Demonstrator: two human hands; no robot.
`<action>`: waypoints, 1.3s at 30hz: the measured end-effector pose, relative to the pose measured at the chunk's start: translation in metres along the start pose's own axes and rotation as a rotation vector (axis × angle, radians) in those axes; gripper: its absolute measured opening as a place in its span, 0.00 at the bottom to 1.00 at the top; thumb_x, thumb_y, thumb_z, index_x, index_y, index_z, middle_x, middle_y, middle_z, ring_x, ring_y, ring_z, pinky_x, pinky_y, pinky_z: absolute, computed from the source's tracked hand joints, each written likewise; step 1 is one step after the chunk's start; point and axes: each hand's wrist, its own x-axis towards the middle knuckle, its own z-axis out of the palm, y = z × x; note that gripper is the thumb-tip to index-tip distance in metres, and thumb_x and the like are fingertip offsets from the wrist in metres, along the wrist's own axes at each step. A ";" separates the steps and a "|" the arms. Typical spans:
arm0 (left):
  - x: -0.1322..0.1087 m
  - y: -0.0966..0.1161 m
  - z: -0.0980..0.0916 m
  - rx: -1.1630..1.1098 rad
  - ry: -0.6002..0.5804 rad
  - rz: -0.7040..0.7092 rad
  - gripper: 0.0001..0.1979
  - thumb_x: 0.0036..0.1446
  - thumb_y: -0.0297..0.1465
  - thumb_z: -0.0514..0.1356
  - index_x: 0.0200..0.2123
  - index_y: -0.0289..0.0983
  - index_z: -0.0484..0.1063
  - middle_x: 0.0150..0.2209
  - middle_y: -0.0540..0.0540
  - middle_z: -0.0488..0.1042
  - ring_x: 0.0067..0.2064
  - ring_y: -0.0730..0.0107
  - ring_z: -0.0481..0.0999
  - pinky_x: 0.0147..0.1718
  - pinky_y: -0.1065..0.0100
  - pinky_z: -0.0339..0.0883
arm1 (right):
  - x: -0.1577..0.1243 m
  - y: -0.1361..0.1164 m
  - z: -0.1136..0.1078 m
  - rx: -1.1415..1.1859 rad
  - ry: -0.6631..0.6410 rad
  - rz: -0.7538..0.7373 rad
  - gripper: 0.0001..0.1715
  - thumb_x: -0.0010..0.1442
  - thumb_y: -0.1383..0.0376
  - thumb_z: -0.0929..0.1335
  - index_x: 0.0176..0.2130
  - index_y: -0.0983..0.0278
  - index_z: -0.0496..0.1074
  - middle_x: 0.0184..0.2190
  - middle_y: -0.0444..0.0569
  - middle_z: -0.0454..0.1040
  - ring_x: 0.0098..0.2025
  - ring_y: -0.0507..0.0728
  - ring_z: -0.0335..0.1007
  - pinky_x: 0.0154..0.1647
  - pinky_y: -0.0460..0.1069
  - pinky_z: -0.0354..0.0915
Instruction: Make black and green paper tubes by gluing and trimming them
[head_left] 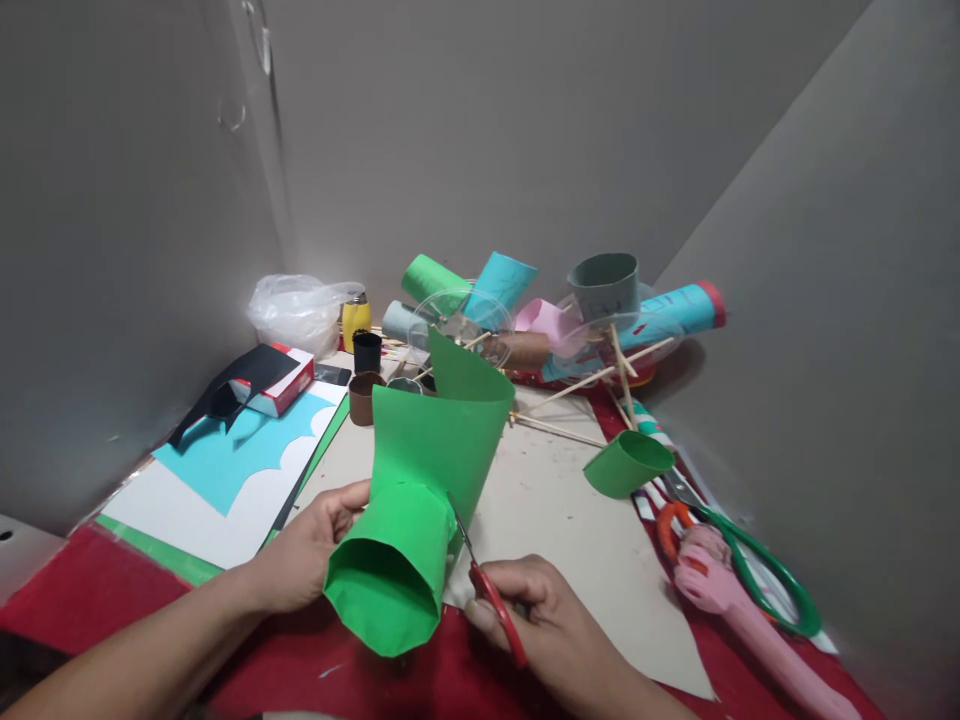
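Observation:
A green paper tube [397,540] is joined to a curled green paper sheet [450,430] that rises behind it. My left hand [307,550] grips this paper piece from the left, some fingers hidden behind it. In my right hand [532,610] is a pair of red-handled scissors [491,605], its blades at the right side of the tube where it meets the sheet. Part of the blades is covered by the paper. Beneath both hands lie a beige board [570,550] and a red cloth [300,665].
On the left, black paper [240,385] and a red-white box [289,385] rest on cut blue paper [217,460]. Paper tubes and sticks crowd the back. Right of the board are a small green tube [630,463], green-handled scissors [772,580] and a pink tool [757,630].

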 end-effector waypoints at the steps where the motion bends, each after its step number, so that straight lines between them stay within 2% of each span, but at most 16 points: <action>1: 0.000 0.002 0.000 0.015 0.002 0.007 0.24 0.46 0.37 0.72 0.48 0.39 0.78 0.43 0.43 0.81 0.43 0.63 0.79 0.43 0.71 0.69 | 0.000 0.000 0.000 0.001 0.000 -0.008 0.31 0.57 0.49 0.69 0.18 0.62 0.52 0.16 0.37 0.47 0.21 0.48 0.41 0.20 0.47 0.42; 5: 0.001 0.002 -0.002 -0.002 0.007 -0.012 0.23 0.48 0.37 0.71 0.49 0.38 0.76 0.43 0.42 0.80 0.44 0.61 0.79 0.42 0.69 0.70 | -0.001 0.004 -0.001 0.014 -0.001 -0.019 0.31 0.59 0.51 0.69 0.17 0.62 0.53 0.16 0.37 0.48 0.20 0.47 0.42 0.20 0.46 0.42; 9: -0.001 -0.007 -0.008 -0.050 0.054 -0.015 0.21 0.51 0.36 0.69 0.49 0.38 0.75 0.44 0.42 0.80 0.45 0.60 0.78 0.45 0.66 0.69 | -0.001 0.007 -0.002 0.029 -0.002 -0.013 0.31 0.57 0.54 0.71 0.18 0.62 0.51 0.16 0.36 0.46 0.21 0.47 0.40 0.20 0.46 0.41; 11: -0.001 -0.012 -0.012 -0.080 0.079 -0.029 0.20 0.51 0.38 0.69 0.47 0.37 0.75 0.42 0.42 0.80 0.42 0.60 0.79 0.42 0.66 0.70 | -0.002 0.008 -0.001 0.019 0.013 -0.016 0.31 0.58 0.54 0.71 0.18 0.62 0.51 0.16 0.36 0.46 0.21 0.47 0.39 0.20 0.46 0.41; 16: 0.002 -0.018 -0.019 -0.174 0.197 -0.062 0.17 0.50 0.39 0.69 0.39 0.36 0.75 0.33 0.45 0.79 0.29 0.70 0.76 0.31 0.70 0.69 | -0.003 0.011 0.000 -0.024 0.040 -0.039 0.31 0.61 0.52 0.67 0.18 0.62 0.50 0.16 0.37 0.46 0.21 0.48 0.40 0.20 0.46 0.42; 24: 0.004 -0.012 -0.016 -0.211 0.343 -0.034 0.14 0.45 0.34 0.71 0.34 0.34 0.77 0.29 0.46 0.79 0.28 0.68 0.76 0.29 0.70 0.68 | -0.003 0.014 0.000 -0.020 0.025 -0.034 0.32 0.62 0.50 0.66 0.18 0.62 0.50 0.17 0.37 0.46 0.21 0.48 0.40 0.21 0.47 0.42; 31: 0.002 -0.013 -0.017 -0.124 0.325 -0.019 0.11 0.48 0.34 0.70 0.36 0.35 0.79 0.31 0.47 0.80 0.32 0.66 0.78 0.33 0.70 0.69 | -0.002 0.015 0.001 -0.013 0.022 -0.019 0.31 0.60 0.47 0.67 0.19 0.62 0.53 0.18 0.37 0.48 0.22 0.48 0.41 0.22 0.47 0.42; 39: 0.003 -0.015 -0.016 -0.113 0.278 -0.031 0.10 0.48 0.34 0.69 0.34 0.35 0.79 0.30 0.47 0.81 0.31 0.68 0.77 0.32 0.72 0.69 | -0.003 0.014 0.001 -0.007 0.022 -0.025 0.30 0.62 0.49 0.66 0.20 0.62 0.53 0.19 0.37 0.47 0.23 0.49 0.41 0.23 0.47 0.43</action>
